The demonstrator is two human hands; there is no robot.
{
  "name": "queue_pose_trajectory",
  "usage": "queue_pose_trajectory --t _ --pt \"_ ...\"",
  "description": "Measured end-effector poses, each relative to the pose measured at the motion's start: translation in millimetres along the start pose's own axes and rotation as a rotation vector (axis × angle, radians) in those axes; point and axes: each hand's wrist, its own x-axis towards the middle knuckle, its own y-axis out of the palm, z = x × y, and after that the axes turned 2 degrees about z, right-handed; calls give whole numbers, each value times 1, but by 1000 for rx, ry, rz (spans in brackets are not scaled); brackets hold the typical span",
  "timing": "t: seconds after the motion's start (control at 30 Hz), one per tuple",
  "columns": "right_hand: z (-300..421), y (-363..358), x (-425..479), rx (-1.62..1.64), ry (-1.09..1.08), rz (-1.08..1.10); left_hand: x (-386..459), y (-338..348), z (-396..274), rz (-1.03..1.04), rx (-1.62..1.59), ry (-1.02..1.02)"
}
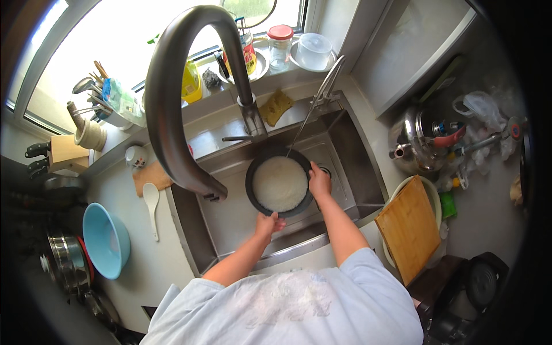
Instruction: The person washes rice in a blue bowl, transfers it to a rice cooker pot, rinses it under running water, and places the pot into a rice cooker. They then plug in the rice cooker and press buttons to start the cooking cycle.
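Note:
A dark round pot (pixel 249 183) with white rice grains (pixel 280 183) inside is in the stainless steel sink (pixel 224 228). My right hand (pixel 320 181) grips the pot's right rim. At the near rim, my left hand (pixel 268 225) holds the pot with its thumb near the edge; its other fingers are partly below the rim. From the slim curved tap (pixel 335 71) a thin stream, apparently water, runs down to the pot's far side. Whether the pot's base touches the sink floor is hidden.
A large faucet (pixel 161 108) arches over the sink's left side. Left on the counter are a white rice paddle (pixel 151 207) and a blue basin (pixel 103 241). A wooden cutting board (pixel 409 228) and steel kettle (pixel 414 142) stand right. Jars (pixel 280 47) line the sill.

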Motion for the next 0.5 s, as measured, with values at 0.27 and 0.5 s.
queue_pose_trajectory --t 0.27,0.5 --pt "10 5 22 -77 -33 23 12 3 -4 77 84 58" --pt "-70 58 -22 331 55 -60 31 -29 -25 -177 252 134"
